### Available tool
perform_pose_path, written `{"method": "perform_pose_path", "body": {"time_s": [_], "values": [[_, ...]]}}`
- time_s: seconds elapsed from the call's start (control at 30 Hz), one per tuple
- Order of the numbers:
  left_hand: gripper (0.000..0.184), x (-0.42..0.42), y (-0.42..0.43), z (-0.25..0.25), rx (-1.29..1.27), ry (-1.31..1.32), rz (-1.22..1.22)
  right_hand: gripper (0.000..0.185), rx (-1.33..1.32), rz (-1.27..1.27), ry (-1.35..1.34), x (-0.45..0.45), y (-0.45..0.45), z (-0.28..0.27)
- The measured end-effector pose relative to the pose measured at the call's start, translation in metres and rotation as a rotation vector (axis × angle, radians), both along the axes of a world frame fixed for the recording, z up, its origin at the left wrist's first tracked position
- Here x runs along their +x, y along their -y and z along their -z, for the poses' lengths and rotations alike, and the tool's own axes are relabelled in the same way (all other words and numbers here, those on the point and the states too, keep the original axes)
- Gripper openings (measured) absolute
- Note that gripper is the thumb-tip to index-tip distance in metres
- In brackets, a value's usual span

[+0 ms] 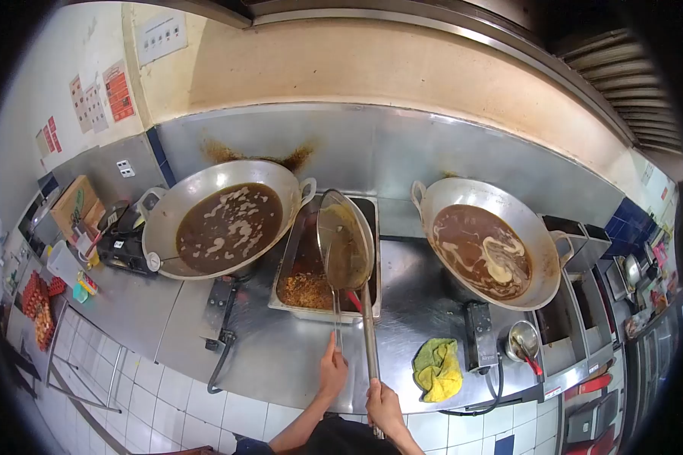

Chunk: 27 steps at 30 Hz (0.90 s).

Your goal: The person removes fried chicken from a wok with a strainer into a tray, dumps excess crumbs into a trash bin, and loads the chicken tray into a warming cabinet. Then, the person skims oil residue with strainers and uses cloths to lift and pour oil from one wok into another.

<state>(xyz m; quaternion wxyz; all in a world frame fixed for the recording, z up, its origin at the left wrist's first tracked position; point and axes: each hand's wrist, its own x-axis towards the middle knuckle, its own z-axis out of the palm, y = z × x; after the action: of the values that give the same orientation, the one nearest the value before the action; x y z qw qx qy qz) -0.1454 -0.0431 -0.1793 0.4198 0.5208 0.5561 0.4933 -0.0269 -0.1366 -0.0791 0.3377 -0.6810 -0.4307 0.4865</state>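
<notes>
Long metal tongs [337,311] are in my left hand [332,371], their tips against a large round strainer [344,243]. My right hand [385,407] is closed around the strainer's long metal handle [370,334]. The strainer is tilted over a rectangular steel tray [282,282] that holds dark liquid and brown crumbs. A red-handled tool [354,300] lies partly hidden behind the strainer. To the left stands a wide wok [159,235] of brown liquid with pale foam; a similar wok [542,277] is on the right.
A yellow-green cloth [438,370] lies at the counter's front edge. Beside it are a burner control box [479,334] with a hose and a small pot [523,340] with a red-handled tool. Another control box [218,303] sits left of the tray. Fryer basins [558,318] stand far right.
</notes>
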Motion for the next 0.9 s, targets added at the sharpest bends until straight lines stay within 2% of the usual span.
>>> {"method": "perform_pose_path", "body": {"time_s": [0.07, 0.17, 0.23, 0.27, 0.37, 0.5, 0.6, 0.67, 0.77, 0.8, 0.87, 0.9], "values": [[0.047, 0.000, -0.012, 0.009, -0.015, 0.061, -0.122, 0.051, 0.007, -0.004, 0.014, 0.004, 0.001, 0.002], [0.046, 0.001, 0.003, -0.022, -0.042, -0.014, -0.086, 0.051, 0.044, -0.005, 0.080, 0.008, 0.001, 0.007], [0.046, 0.006, -0.006, -0.008, -0.076, 0.062, -0.099, 0.051, 0.110, -0.004, 0.143, 0.007, 0.003, 0.009], [0.046, 0.004, -0.008, -0.001, -0.094, 0.135, -0.107, 0.050, 0.222, 0.009, 0.235, 0.013, 0.003, 0.032], [0.045, 0.005, 0.004, -0.025, -0.074, 0.098, -0.107, 0.048, 0.314, 0.019, 0.337, 0.012, 0.004, 0.030], [0.046, 0.004, -0.001, 0.000, 0.026, -0.053, -0.036, 0.048, 0.102, -0.034, 0.304, 0.014, 0.003, -0.004], [0.046, 0.001, -0.008, 0.000, -0.077, 0.087, -0.141, 0.046, 0.167, 0.002, 0.305, 0.017, 0.007, 0.004], [0.048, -0.003, -0.002, 0.005, 0.150, -0.171, -0.057, 0.045, 0.175, 0.001, 0.327, 0.016, 0.004, 0.002], [0.049, -0.005, -0.017, 0.012, 0.001, -0.197, -0.129, 0.045, 0.125, -0.033, 0.342, 0.020, 0.009, -0.007], [0.049, -0.004, -0.019, 0.002, 0.011, -0.198, -0.117, 0.046, 0.090, -0.037, 0.333, 0.022, 0.006, -0.010], [0.051, -0.001, -0.005, -0.019, -0.006, 0.000, -0.156, 0.046, 0.099, -0.025, 0.317, 0.020, 0.007, -0.010], [0.051, -0.001, -0.008, -0.013, -0.010, 0.004, -0.147, 0.046, 0.109, -0.027, 0.301, 0.019, 0.007, -0.010]]}}
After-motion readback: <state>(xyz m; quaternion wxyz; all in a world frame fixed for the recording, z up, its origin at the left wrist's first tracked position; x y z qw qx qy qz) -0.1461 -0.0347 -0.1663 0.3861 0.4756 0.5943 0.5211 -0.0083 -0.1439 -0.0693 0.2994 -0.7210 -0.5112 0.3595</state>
